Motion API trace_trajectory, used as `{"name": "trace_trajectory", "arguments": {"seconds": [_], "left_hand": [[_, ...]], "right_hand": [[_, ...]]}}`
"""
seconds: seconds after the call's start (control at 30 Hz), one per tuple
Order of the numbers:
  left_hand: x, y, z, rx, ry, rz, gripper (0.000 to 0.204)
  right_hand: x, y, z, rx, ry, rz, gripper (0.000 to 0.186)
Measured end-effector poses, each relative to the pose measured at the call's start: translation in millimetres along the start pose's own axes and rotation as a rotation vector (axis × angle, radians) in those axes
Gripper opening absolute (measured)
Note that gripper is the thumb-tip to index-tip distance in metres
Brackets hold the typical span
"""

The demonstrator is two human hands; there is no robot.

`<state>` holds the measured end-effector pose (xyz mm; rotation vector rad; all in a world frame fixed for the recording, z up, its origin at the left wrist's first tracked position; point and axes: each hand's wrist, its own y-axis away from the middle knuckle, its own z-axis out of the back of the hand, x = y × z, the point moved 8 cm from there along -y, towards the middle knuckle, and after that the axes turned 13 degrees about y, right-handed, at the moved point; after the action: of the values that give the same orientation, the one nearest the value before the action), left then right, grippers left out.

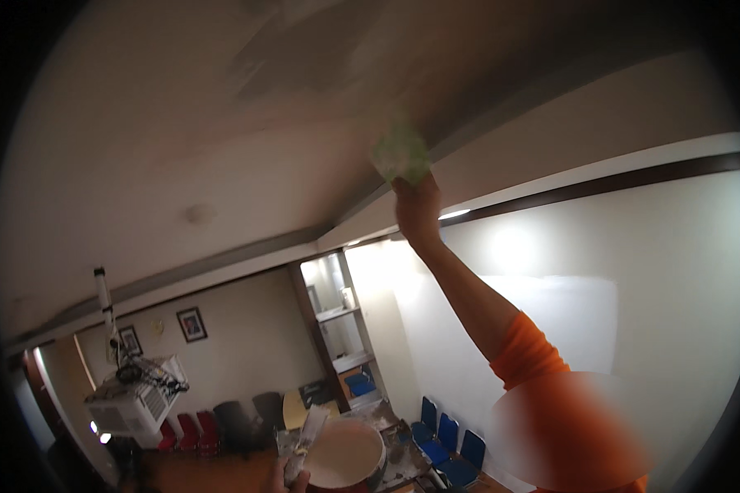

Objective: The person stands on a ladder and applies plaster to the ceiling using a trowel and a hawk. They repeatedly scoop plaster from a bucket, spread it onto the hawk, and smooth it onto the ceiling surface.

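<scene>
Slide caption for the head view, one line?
Right hand holds a blurred green tool near the ceiling; left hand grips a flat scraper by a tub of pale paste.

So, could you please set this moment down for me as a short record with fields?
Right hand: raised, gripping a blurred greenish object; its kind and contact with the ceiling are unclear
Left hand: low, holding a flat pale tool
Beside left hand: round tub of beige material
Overhead: white projector
By right wall: blue chairs
</scene>
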<state>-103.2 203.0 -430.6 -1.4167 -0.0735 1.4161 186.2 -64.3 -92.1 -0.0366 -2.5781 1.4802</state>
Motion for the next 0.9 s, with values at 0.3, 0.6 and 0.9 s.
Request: {"name": "trace_trajectory", "arguments": {"seconds": [0.3,0.6,0.9], "left_hand": [[-5,-22,14,-0.047,0.172,-0.041,0.030],[-67,-66,-9,0.073,0.715,0.158,0.026],[-70,-70,-8,0.057,0.711,0.143,0.031]], "right_hand": [[8,138,2,0.548,-0.779,-0.667,0.019],[24,204,20,0.675,-0.634,-0.626,0.026],[20,221,25,0.819,-0.554,-0.417,0.019]]}}
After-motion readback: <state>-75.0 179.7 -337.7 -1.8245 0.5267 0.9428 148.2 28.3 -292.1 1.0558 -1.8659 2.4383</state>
